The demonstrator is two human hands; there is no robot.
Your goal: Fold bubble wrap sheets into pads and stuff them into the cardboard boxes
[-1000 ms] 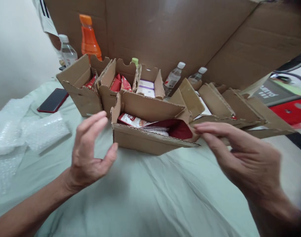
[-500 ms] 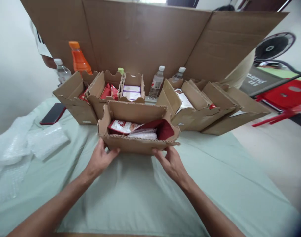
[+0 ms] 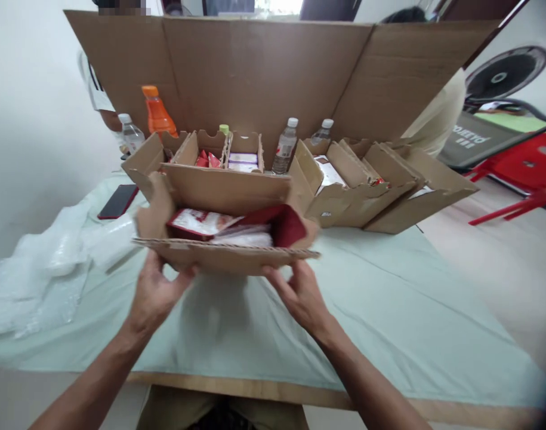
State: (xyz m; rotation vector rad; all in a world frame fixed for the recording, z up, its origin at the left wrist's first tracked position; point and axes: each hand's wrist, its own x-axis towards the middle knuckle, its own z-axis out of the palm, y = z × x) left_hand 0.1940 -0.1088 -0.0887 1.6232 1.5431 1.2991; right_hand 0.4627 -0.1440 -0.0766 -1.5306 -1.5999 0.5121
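Observation:
Both of my hands hold an open-topped cardboard box (image 3: 223, 261) above the table. My left hand (image 3: 159, 289) grips its lower left end, thumb along the front wall and the other fingers hidden beneath or behind. My right hand (image 3: 302, 292) has the lower right end in the same kind of grip. Inside lie a red-and-white packet (image 3: 203, 222), some clear plastic-wrapped white items (image 3: 246, 236) and a dark red packet (image 3: 290, 227). The box is slightly blurred.
Behind stand several cardboard boxes (image 3: 348, 203) with packets, water bottles (image 3: 285, 146), an orange bottle (image 3: 159, 113) and a tall cardboard screen (image 3: 264, 77). Bubble wrap (image 3: 58, 257) and a phone (image 3: 118, 200) lie left. A red stool (image 3: 532, 167) stands right, and people are partly visible behind the screen.
The box has come up and nearer to me, shifting left in view, with both hands still on it. My view has shifted, so the table's near edge now shows.

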